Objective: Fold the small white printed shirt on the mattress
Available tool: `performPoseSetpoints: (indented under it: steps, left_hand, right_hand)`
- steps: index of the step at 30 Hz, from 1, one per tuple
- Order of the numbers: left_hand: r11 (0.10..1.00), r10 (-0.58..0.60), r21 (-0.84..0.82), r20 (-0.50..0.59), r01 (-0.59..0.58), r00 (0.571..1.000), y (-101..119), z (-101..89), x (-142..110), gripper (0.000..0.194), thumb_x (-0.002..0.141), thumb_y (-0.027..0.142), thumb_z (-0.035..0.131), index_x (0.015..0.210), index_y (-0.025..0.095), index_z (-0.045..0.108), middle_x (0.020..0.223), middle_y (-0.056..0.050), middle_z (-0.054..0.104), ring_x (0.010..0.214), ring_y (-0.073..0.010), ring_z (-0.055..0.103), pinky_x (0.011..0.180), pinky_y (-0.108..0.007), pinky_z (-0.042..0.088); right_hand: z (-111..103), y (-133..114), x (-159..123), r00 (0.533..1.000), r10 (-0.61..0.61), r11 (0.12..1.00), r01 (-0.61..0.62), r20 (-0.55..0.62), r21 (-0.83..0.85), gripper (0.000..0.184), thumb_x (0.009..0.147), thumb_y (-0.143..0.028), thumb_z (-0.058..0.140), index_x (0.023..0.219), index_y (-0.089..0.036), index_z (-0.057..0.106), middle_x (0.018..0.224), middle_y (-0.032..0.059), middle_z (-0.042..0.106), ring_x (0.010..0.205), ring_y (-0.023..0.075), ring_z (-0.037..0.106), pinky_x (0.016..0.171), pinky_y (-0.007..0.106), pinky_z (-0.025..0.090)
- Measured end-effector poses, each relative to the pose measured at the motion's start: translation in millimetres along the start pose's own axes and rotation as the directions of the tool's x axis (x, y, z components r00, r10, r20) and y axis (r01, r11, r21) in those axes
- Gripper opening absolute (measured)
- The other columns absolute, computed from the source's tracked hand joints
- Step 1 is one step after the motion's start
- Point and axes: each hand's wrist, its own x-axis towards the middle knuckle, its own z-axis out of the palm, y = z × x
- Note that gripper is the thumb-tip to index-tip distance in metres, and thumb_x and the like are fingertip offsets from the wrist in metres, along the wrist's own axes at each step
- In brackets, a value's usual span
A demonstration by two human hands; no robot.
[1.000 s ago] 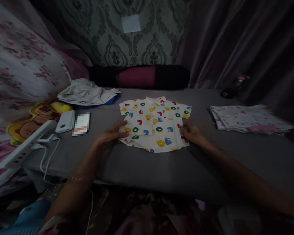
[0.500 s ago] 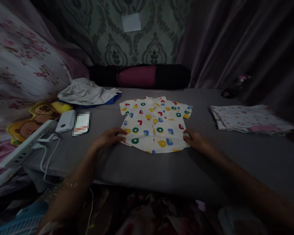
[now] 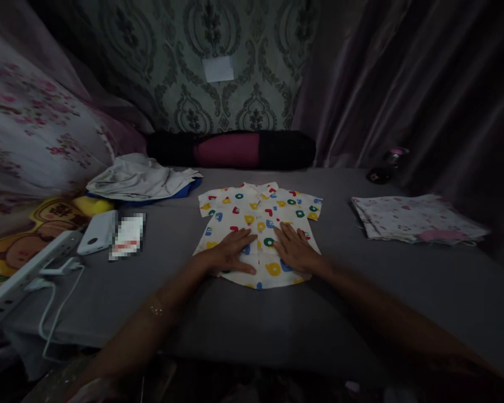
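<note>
A small white short-sleeved shirt [image 3: 258, 215] with a collar and colourful letter prints lies spread out, front up, on a grey sheet [image 3: 243, 324]. My left hand [image 3: 233, 252] rests on the lower left of its front, fingers stretched and thumb apart. On the lower right of the front, my right hand [image 3: 294, 249] lies flat with its fingers spread. Neither hand grips the cloth. The hands cover parts of the print on both sides of the button line.
Folded pale clothes [image 3: 140, 179] with blue cloth beneath lie back left. A power strip [image 3: 33, 268], a white power bank [image 3: 96, 232] and a pixelated item [image 3: 127, 236] are at left. Folded patterned cloth [image 3: 415, 215] and a dark bottle [image 3: 386, 168] are at right; a bolster [image 3: 231, 150] lies behind.
Both hands have let go of the shirt's lower side edges and moved inward onto its front, fingers now spread. The whole scene has shifted lower in the view.
</note>
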Motion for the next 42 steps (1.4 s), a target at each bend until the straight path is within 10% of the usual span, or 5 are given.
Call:
performPoseSetpoints:
  steps: [23,36,42]
  left_hand:
    - [0.999,0.051,0.016,0.042,-0.051,0.998,-1.4,4.8,3.1,0.110,0.066,0.081,0.061,0.155,0.035,0.016,0.163,-0.007,-0.008,0.147,-0.0411,-0.010,0.118,-0.060,-0.002]
    - [0.999,0.045,-0.027,0.081,-0.043,0.996,-1.6,-7.0,1.4,0.108,0.065,0.082,0.061,0.154,0.034,0.023,0.164,-0.008,-0.004,0.148,-0.0404,-0.007,0.118,-0.058,0.002]
    - [0.999,0.041,-0.004,0.031,-0.041,0.999,-3.2,-29.0,17.1,0.078,0.076,0.072,0.060,0.141,0.031,0.049,0.156,-0.009,0.032,0.143,-0.0378,0.025,0.115,-0.048,0.022]
  right_hand:
    - [-16.2,35.5,175.3,0.936,0.292,0.955,-0.297,-0.198,0.007,0.058,0.099,-0.040,0.021,0.147,-0.013,0.039,0.161,0.0140,0.023,0.148,0.0334,0.015,0.116,0.057,0.013]
    - [-19.4,33.4,149.7,0.970,0.195,0.980,-0.200,-0.142,-0.021,0.061,0.100,-0.045,0.017,0.152,-0.014,0.029,0.162,0.0142,0.017,0.149,0.0303,0.014,0.117,0.054,0.013]
    - [-7.1,31.9,92.2,0.994,0.037,0.998,-0.042,-0.101,-0.047,0.064,0.100,-0.049,0.015,0.154,-0.017,0.027,0.163,0.0136,0.014,0.150,0.0290,0.009,0.119,0.053,0.008]
